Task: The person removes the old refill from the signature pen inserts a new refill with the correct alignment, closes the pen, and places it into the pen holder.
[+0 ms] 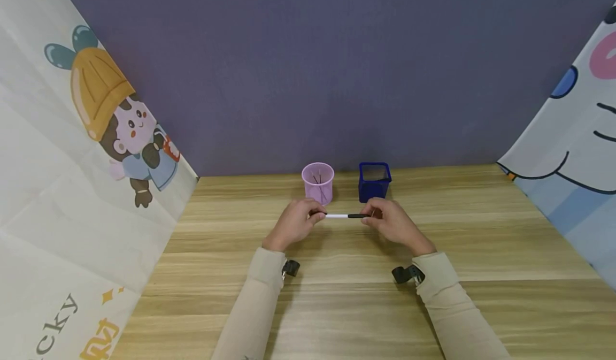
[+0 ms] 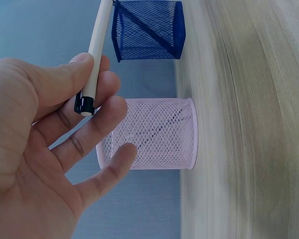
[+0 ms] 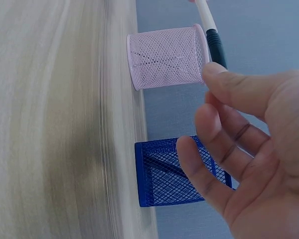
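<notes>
Wooden worktop, purple wall behind. Pen held level, both grips pinching: left hand at 9 o'clock end, right hand on dark cap; pink cup, blue holder at 12.

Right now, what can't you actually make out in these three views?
- Pen: its tip. Head view: both hands cover the ends. Left wrist view: top edge cuts it off.
- Right hand: its grip on the pen. Right wrist view: the fingers hide the contact.
- Pink mesh cup: contents. Thin dark sticks show, too small to identify in the head view.
- Blue mesh box: inside. Head view too small; the wrist views show only its side.
</notes>
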### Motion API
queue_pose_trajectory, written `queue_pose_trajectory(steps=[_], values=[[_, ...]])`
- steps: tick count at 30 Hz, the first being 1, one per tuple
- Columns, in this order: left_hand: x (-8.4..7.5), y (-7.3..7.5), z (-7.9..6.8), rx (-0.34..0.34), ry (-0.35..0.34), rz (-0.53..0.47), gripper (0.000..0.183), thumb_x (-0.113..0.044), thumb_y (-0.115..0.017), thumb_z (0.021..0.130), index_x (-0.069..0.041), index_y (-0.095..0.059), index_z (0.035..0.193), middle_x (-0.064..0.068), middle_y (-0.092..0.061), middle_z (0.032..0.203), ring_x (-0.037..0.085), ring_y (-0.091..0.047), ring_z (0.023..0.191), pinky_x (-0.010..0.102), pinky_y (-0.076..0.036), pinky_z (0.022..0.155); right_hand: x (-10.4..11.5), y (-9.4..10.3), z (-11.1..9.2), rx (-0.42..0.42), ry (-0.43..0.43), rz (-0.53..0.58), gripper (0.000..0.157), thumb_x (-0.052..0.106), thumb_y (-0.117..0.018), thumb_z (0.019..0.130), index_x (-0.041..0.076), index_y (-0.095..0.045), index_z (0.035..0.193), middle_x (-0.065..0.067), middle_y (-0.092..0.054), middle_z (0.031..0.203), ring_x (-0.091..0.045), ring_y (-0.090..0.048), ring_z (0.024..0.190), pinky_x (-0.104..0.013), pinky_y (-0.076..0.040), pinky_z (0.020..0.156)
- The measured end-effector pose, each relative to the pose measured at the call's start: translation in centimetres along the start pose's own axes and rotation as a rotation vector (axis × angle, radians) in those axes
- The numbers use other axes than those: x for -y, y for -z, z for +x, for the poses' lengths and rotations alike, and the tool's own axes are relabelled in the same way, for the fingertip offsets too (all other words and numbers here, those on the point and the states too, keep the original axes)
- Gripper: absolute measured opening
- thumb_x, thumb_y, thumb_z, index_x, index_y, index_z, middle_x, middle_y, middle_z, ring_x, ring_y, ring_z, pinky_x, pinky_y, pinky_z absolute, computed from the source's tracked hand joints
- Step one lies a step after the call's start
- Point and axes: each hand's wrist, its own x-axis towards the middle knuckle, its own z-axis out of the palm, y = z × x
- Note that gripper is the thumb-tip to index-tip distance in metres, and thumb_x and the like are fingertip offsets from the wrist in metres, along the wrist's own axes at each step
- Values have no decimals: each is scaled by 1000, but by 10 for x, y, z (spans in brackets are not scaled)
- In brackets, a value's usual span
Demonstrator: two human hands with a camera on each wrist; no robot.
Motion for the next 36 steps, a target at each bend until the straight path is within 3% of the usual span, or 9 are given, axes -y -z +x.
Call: queue_pose_trajectory(steps=[9,18,25,36], values=[[0,1,0,2,17,-1,9,-16,-71,96,-10,-77,99,2,-76,101,14,-67,88,33,-55,83,1,-2,0,5,-19,-5,8,10,-75,93,11,-72,100,0,-65,79,-12,-54,69,-25,-46,60],[-1,3,-1,-4,17,3,9,-16,-71,96,-10,-77,99,2,-76,99,14,-67,88,33,-56,83,-1,-3,1,24,-26,19,17,25,-67,101,9,-74,103,-2,-66,79,-10,-52,67,-24,-44,60],[-1,2,-1,-7,12,15,8,-16,-71,96,-12,-77,97,1,-76,99,13,-66,86,31,-55,81,-2,-3,1,32,-34,18,23,24,-63,103,5,-74,103,5,-55,70,-7,-46,60,-24,-39,53],[-1,2,0,-1,12,8,10,-16,-70,97,-9,-77,99,2,-76,100,14,-66,87,32,-55,81,0,-2,0,40,-35,6,20,21,-63,103,4,-73,100,4,-56,71,-8,-46,60,-24,-39,55]])
